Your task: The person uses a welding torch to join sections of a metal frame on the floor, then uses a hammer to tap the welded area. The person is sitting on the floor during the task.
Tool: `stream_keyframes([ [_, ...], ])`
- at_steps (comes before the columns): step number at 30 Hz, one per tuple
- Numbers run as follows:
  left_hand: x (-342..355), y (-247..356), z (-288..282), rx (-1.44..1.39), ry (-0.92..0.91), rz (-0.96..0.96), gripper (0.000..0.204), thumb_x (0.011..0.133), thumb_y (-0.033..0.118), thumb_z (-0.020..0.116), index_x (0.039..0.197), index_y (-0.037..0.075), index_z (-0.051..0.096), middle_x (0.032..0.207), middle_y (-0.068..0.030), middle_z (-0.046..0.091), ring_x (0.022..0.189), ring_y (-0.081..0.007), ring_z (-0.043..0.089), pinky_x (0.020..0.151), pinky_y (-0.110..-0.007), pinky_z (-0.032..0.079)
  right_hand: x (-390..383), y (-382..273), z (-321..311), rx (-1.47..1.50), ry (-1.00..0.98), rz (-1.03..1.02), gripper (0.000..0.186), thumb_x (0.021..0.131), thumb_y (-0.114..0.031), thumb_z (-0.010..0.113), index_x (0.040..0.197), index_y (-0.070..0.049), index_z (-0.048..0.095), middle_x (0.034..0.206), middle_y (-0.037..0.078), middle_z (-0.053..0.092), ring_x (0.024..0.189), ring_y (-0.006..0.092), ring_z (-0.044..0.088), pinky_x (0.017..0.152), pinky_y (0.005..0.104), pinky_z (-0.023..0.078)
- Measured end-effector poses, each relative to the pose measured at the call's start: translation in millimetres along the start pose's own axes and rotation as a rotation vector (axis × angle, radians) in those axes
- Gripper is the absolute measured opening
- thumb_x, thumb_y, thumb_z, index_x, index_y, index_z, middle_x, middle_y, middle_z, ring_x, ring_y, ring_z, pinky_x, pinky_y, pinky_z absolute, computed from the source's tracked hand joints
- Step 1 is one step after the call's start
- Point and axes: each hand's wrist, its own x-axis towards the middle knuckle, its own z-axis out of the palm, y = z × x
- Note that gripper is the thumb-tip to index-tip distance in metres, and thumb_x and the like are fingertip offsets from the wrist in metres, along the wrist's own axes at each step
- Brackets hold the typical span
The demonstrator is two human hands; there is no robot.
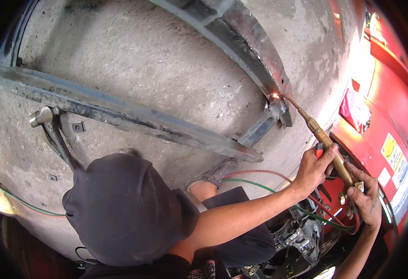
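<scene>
Head view: we see left arm stretched rightward, left hand [310,171] gripping brass torch [324,136] mid-body; right hand [369,201], forearm rising, clamped round torch's valve end. Torch tip glows at curved metal beam's [256,56] lower end.

A hammer [41,116] lies on the concrete floor [167,69].

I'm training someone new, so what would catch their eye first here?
Likely the bright glow at the tip of the brass torch, against the end of the curved metal beam. Next come the left hand and right hand on the torch, then the red surface along the right side.
</scene>
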Motion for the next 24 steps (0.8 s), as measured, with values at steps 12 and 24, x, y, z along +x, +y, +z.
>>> stream_keyframes([
  [12, -1.6, 1.7, -0.6, -0.041, -0.014, -0.005, 0.044, 0.104, 0.049, 0.058, 0.089, 0.008, 0.058, 0.059, 0.0059, 0.045, 0.044, -0.0016, 0.034, 0.04, -0.022, 0.025, -2.0, -0.9, 0.0, -0.05, -0.004, 0.019, 0.078, 0.081, -0.037, 0.082, 0.14, 0.007, 0.057, 0.074, 0.006, 0.065, 0.047, 0.0091, 0.055, 0.044, 0.0243, 0.043],
  [24, -2.3, 1.8, -1.5, -0.038, -0.043, 0.008, 0.044, 0.105, 0.048, 0.056, 0.092, 0.007, 0.061, 0.059, 0.0064, 0.044, 0.043, -0.0014, 0.033, 0.04, -0.022, 0.024, -2.0, -4.4, 2.7, -0.069, -0.006, 0.033, 0.069, 0.074, -0.012, 0.065, 0.14, 0.005, 0.057, 0.077, 0.007, 0.067, 0.049, 0.009, 0.056, 0.046, 0.0242, 0.045],
])
